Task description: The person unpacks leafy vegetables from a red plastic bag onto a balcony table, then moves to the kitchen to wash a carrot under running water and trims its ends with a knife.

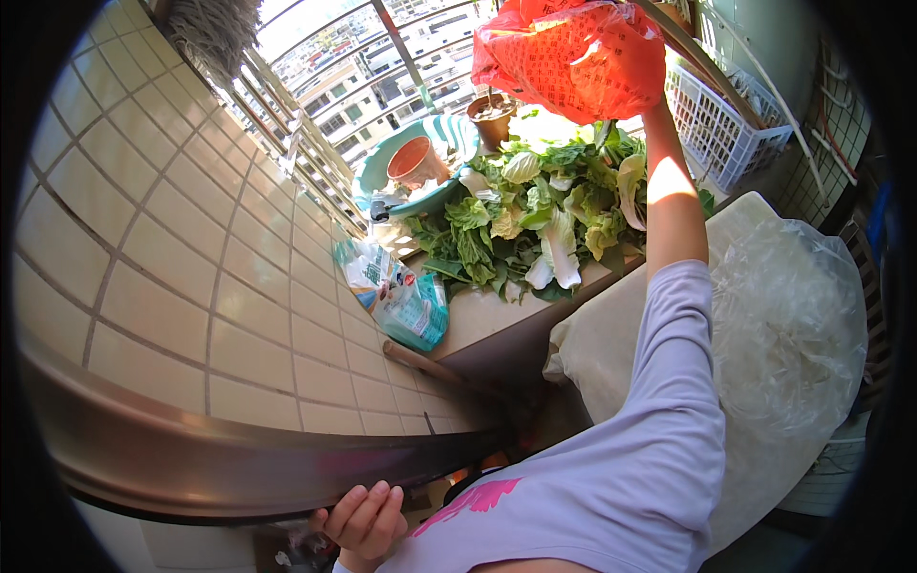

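My right hand (653, 109) is raised at the top of the view, mostly covered by a red plastic bag (566, 68) that bears printed writing. The bag hangs over a heap of leafy greens. Among them are loose Chinese cabbage leaves (562, 247) with white stalks and darker green leaves (469, 261), spread across a ledge (473, 319). Down at the bottom, my left hand (367, 523) curls its fingers around the edge of a brown metal frame (236, 469).
Left of the greens stand a turquoise basin (372, 168) holding a terracotta-coloured pot (418, 165), and a printed plastic package (401, 297). A brown pot (492, 118), railing (401, 43) and white plastic crate (723, 122) lie beyond. Clear plastic sheeting (788, 322) covers the right side; a tiled wall (165, 243) bounds the left.
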